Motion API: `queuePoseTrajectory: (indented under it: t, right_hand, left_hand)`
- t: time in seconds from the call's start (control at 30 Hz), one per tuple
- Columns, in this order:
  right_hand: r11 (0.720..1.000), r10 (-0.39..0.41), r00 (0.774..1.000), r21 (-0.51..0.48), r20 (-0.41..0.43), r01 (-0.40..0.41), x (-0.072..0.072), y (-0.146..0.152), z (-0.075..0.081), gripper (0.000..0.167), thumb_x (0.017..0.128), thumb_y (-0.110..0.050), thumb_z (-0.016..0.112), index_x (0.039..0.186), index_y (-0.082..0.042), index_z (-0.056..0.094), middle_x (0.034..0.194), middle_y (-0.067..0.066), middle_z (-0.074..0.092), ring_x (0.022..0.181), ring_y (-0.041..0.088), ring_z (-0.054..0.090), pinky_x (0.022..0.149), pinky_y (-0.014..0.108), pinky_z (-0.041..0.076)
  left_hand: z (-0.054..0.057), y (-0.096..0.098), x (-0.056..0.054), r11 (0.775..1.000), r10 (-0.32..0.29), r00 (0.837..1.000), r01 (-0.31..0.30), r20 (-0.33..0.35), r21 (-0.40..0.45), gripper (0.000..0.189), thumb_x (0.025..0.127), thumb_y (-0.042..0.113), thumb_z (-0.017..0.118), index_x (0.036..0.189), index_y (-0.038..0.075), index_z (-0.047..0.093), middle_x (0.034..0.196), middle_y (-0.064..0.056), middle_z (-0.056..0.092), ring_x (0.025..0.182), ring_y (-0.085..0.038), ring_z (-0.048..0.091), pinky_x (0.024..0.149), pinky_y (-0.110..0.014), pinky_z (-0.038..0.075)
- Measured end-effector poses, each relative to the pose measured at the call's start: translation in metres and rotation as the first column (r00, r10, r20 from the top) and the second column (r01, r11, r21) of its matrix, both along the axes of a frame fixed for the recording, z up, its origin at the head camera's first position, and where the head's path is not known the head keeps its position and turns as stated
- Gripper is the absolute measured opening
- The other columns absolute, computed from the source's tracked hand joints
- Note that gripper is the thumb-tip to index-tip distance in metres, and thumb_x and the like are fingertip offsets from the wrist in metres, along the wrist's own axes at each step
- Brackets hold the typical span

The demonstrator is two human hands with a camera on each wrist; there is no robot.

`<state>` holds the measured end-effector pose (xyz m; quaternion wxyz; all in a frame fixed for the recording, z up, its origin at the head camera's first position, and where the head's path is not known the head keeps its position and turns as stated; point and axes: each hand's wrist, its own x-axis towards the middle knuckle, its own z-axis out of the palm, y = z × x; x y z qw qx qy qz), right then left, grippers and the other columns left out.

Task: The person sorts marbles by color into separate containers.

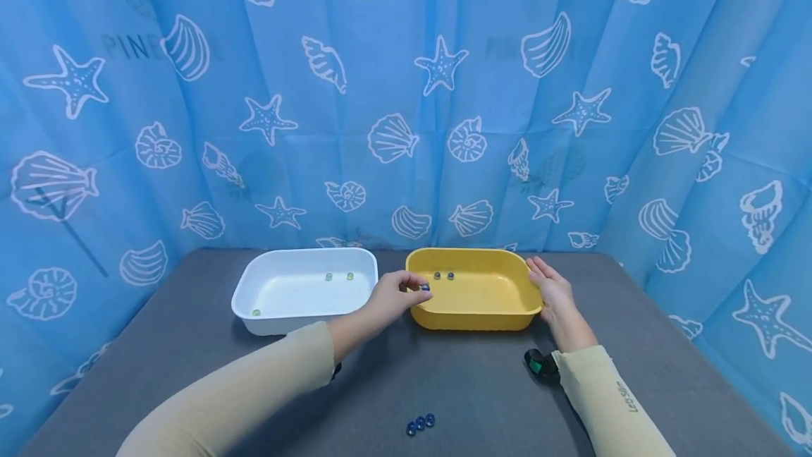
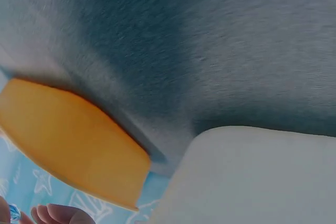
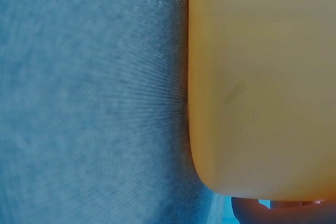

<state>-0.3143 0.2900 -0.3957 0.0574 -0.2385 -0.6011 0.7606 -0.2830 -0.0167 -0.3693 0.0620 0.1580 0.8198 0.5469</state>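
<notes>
My left hand (image 1: 395, 295) pinches a dark blue glass marble (image 1: 426, 288) between thumb and fingertips, over the left rim of the yellow basin (image 1: 472, 321). In the left wrist view, the fingers (image 2: 58, 214) show at the bottom edge with the shiny blue marble (image 2: 14, 213) beside them. My right hand (image 1: 555, 296) rests against the basin's right end, fingers stretched along its rim. Two dark marbles (image 1: 444, 276) lie inside the yellow basin near its back wall. In the right wrist view, fingers (image 3: 283, 213) appear past the basin's end (image 3: 262, 103).
A white basin (image 1: 288, 326) stands left of the yellow one, with three pale green marbles (image 1: 339, 276) in it. Three blue marbles (image 1: 421, 423) lie in a slanting row on the grey cloth (image 1: 495, 400) at the front. A blue shell-print curtain (image 1: 406, 90) hangs behind.
</notes>
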Motion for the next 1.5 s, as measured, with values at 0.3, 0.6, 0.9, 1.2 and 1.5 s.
queuePoseTrajectory:
  t: [0.3, 0.6, 0.9, 1.2, 1.5]
  right_hand:
    - [0.999, 0.048, 0.999, -0.020, -0.015, -0.048, 0.000, 0.002, -0.001, 0.053, 0.105, -0.010, 0.040, 0.155, -0.016, 0.024, 0.157, 0.002, 0.027, 0.143, 0.016, 0.026, 0.113, 0.030, 0.024]
    - [0.999, 0.040, 0.999, -0.007, -0.004, -0.040, -0.001, 0.002, -0.002, 0.052, 0.105, -0.010, 0.040, 0.154, -0.017, 0.026, 0.156, 0.001, 0.028, 0.143, 0.016, 0.027, 0.114, 0.031, 0.024]
    - [0.999, 0.048, 0.999, 0.001, -0.017, -0.048, 0.000, 0.000, -0.001, 0.052, 0.105, -0.009, 0.039, 0.155, -0.015, 0.024, 0.157, 0.002, 0.027, 0.143, 0.017, 0.027, 0.114, 0.031, 0.025]
    - [0.999, 0.035, 0.999, -0.003, -0.018, -0.035, -0.001, 0.001, -0.002, 0.052, 0.104, -0.008, 0.040, 0.154, -0.015, 0.026, 0.156, 0.003, 0.029, 0.142, 0.016, 0.028, 0.113, 0.030, 0.025]
    - [1.000, 0.016, 1.000, -0.004, -0.006, -0.016, 0.000, 0.000, 0.000, 0.052, 0.104, -0.009, 0.042, 0.153, -0.015, 0.029, 0.155, 0.003, 0.031, 0.141, 0.016, 0.030, 0.112, 0.031, 0.026]
  left_hand:
    - [0.004, 0.017, -0.016, 0.998, 0.039, 0.999, -0.040, 0.006, 0.050, 0.024, 0.087, 0.015, 0.074, 0.107, 0.002, 0.070, 0.095, -0.006, 0.063, 0.086, -0.020, 0.055, 0.074, -0.027, 0.052]
    - [0.002, 0.035, -0.036, 0.993, 0.082, 0.996, -0.084, 0.034, 0.080, 0.021, 0.086, 0.013, 0.075, 0.104, 0.004, 0.070, 0.094, -0.006, 0.062, 0.088, -0.019, 0.055, 0.079, -0.032, 0.052]
    - [0.001, 0.046, -0.048, 0.989, 0.079, 0.995, -0.087, 0.068, 0.123, 0.020, 0.086, 0.011, 0.075, 0.104, 0.003, 0.070, 0.094, -0.006, 0.063, 0.087, -0.018, 0.058, 0.082, -0.036, 0.052]
    - [-0.003, 0.052, -0.052, 0.993, 0.062, 0.997, -0.066, 0.046, 0.095, 0.021, 0.085, 0.011, 0.075, 0.103, 0.002, 0.071, 0.095, -0.005, 0.062, 0.091, -0.018, 0.056, 0.081, -0.032, 0.050]
    - [-0.006, 0.054, -0.055, 0.991, 0.066, 0.996, -0.073, 0.061, 0.114, 0.022, 0.086, 0.012, 0.076, 0.104, 0.001, 0.070, 0.099, -0.007, 0.063, 0.096, -0.020, 0.057, 0.085, -0.034, 0.051]
